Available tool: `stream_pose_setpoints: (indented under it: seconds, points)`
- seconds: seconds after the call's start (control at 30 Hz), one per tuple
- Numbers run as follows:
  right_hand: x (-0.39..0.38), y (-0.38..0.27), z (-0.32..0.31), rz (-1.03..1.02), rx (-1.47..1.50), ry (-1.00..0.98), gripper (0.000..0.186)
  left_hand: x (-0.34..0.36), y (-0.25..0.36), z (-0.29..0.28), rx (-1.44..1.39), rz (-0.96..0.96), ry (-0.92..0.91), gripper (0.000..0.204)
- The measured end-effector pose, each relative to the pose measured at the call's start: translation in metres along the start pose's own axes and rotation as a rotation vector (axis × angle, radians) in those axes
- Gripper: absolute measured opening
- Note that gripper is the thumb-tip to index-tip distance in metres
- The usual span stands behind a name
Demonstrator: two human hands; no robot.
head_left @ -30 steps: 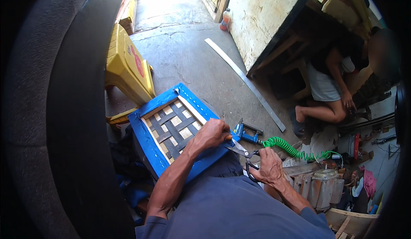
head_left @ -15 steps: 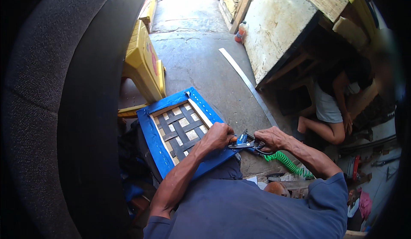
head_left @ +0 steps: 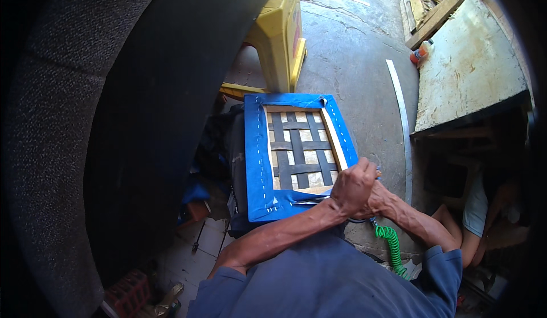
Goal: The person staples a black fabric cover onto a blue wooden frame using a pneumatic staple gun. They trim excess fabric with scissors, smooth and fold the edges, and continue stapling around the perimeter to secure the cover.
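Note:
Across my lap lies a rectangular seat panel, its blue fabric folded over a wooden frame and stapled along the sides. Black woven straps fill the frame's opening. My left hand is closed over the panel's near right corner, in front of my right hand; a bit of blue shows past its fingers, but what it grips is hidden. My right hand, mostly covered, is closed on the scissors, whose handles are hidden. The scissors' blades point left along the blue fabric of the near edge.
A green coiled hose hangs by my right forearm. Beyond the panel stands a yellow plastic stool. A long flat strip and a bottle of red liquid are near a pale board. Another person sits at right.
My view has turned, so the panel appears straighter and farther right. My hands have come together, the left crossing over the right. The scissors' blades now lie over the panel's near edge.

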State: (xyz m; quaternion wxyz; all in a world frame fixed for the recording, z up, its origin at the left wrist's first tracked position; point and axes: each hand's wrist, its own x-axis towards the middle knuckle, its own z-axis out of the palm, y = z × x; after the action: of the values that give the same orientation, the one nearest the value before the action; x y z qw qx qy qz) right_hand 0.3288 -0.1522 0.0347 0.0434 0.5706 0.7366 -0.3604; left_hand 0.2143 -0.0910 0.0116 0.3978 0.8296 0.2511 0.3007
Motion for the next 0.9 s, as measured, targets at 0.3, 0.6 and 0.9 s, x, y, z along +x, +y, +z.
stream_pose_setpoints:
  seconds: [0.3,0.6,0.9]
  points:
    - [0.025,-0.060,0.019,-0.142,0.222,0.223,0.067,0.032,0.038,-0.049,-0.077,0.134,0.220,0.016]
    - [-0.039,-0.159,0.034,0.329,0.154,0.448,0.063,0.002,0.079,-0.029,-0.303,0.218,0.006,0.013]
    - [0.001,-0.180,0.083,0.481,0.317,0.460,0.053,-0.023,0.101,-0.039,-0.425,0.336,-0.148,0.013]
